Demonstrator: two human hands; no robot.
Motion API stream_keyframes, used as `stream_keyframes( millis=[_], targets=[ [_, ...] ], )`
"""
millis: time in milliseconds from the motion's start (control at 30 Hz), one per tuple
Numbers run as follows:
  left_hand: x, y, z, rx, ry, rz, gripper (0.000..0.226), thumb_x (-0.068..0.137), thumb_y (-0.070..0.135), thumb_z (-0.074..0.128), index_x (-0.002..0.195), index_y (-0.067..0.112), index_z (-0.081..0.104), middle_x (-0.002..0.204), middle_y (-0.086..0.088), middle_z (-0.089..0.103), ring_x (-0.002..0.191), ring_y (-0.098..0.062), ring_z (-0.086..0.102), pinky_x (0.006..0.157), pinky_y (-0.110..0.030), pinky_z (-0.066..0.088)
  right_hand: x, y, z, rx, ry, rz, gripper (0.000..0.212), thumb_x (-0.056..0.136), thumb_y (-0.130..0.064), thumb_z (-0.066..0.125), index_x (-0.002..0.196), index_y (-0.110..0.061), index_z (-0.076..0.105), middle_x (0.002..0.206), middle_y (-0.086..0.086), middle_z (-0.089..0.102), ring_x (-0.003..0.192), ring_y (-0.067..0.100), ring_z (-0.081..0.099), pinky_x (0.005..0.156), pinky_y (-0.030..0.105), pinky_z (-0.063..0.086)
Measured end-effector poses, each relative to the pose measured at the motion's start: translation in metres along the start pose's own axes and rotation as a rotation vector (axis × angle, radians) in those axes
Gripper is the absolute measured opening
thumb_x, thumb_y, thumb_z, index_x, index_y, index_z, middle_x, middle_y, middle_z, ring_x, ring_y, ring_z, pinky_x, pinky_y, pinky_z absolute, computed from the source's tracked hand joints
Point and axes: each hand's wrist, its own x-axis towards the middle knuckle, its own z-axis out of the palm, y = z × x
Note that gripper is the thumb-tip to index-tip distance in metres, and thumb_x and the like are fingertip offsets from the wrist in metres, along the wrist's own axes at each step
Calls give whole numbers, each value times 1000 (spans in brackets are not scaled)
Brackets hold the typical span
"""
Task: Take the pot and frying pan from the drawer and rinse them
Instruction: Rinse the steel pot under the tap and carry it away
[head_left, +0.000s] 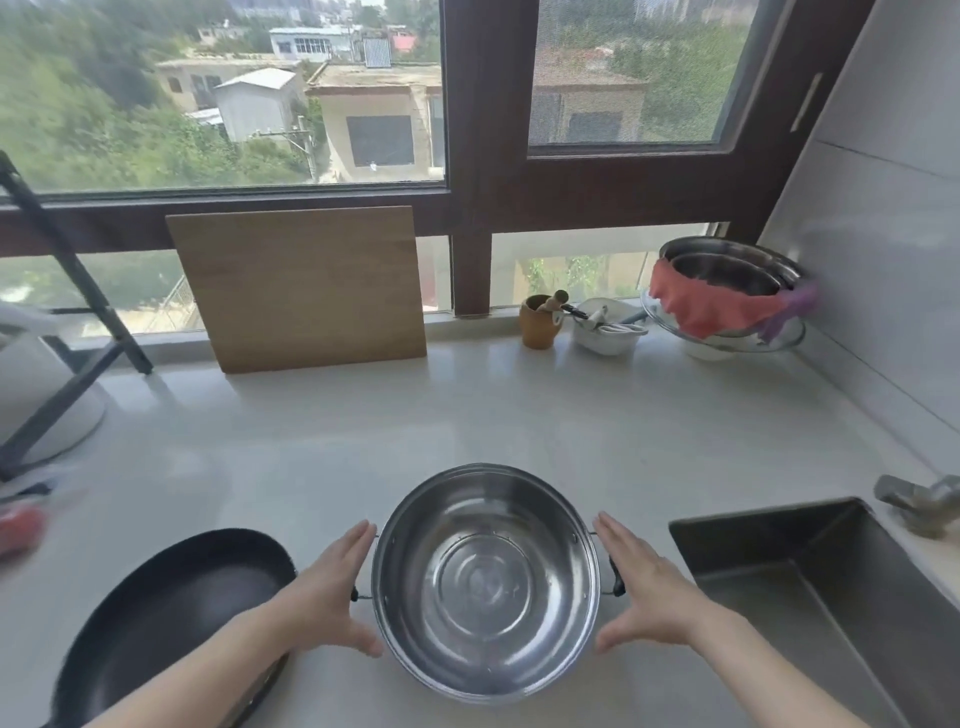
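Pot (485, 582) and frying pan (171, 618) sit on the counter (519, 415), unrinsed. Your left hand (332, 592) and right hand (644, 587) flank the pot, fingers straight, neither grip closed.

Shiny steel pot (485, 582), wooden board (298, 288)

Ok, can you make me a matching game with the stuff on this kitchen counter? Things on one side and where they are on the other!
Things:
1. steel pot
2. frying pan
3. wooden board
4. pink cloth

Places:
A. leaning against the window
B. draped over the stacked metal bowls
C. between the left hand and the right hand
D. on the counter left of the pot

Pairs: 1-C, 2-D, 3-A, 4-B
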Motion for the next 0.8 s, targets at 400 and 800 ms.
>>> stream_keyframes(
  millis=[400,800],
  targets=[
    [55,22,-36,115,-66,265,132,43,69,86,134,58,-9,138,22,7,134,-5,10,118,-29,21,5,3,9,131,78,-12,147,37,-80,78,151,-45,-8,153,-20,12,143,7,13,120,35,18],
    [161,208,-30,358,-181,599,142,40,64,89,152,40,4,147,8,18,138,-18,20,116,-34,26,-121,80,-41,250,312,372,132,45,-57,86,137,-59,-9,145,-16,19,139,14,18,115,33,25]
  ],
)
